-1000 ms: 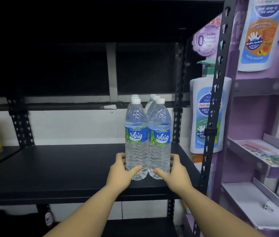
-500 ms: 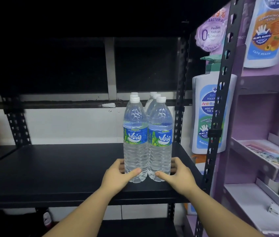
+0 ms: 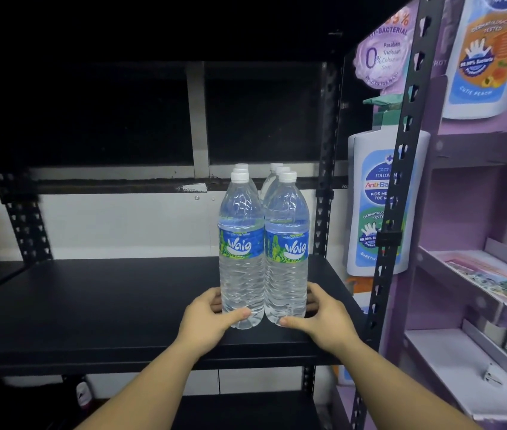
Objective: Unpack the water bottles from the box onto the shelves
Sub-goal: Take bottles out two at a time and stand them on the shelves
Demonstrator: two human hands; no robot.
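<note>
The step in hand looks like the setting-down of a batch: a tight cluster of water bottles (image 3: 263, 243) is standing on the black shelf (image 3: 106, 305), toward its right end and near its front edge, and both hands are cupping the base of the cluster. The left hand (image 3: 207, 321) is wrapping the bottom of the front left bottle (image 3: 241, 249), thumb across the front and fingers curling round the far side. The right hand (image 3: 323, 318) is doing the same on the front right bottle (image 3: 286, 252). So both hands are grasping, not released.

More white caps are showing behind the front pair, so there are further bottles in the rows behind; how many exactly is hard to tell. The box is not showing in this view.

Every bottle is standing upright, its long axis vertical, cap up and base flat on the shelf. The blue labels of the front pair are facing outward toward the camera.

The next move probably calls for sliding the cluster back or squaring it up, then letting go with both hands evenly so the tall, narrow bottles are not tipping. To the right, a white pump bottle (image 3: 370, 212) is standing beyond the shelf post (image 3: 401, 181), well apart from the hands.
</note>
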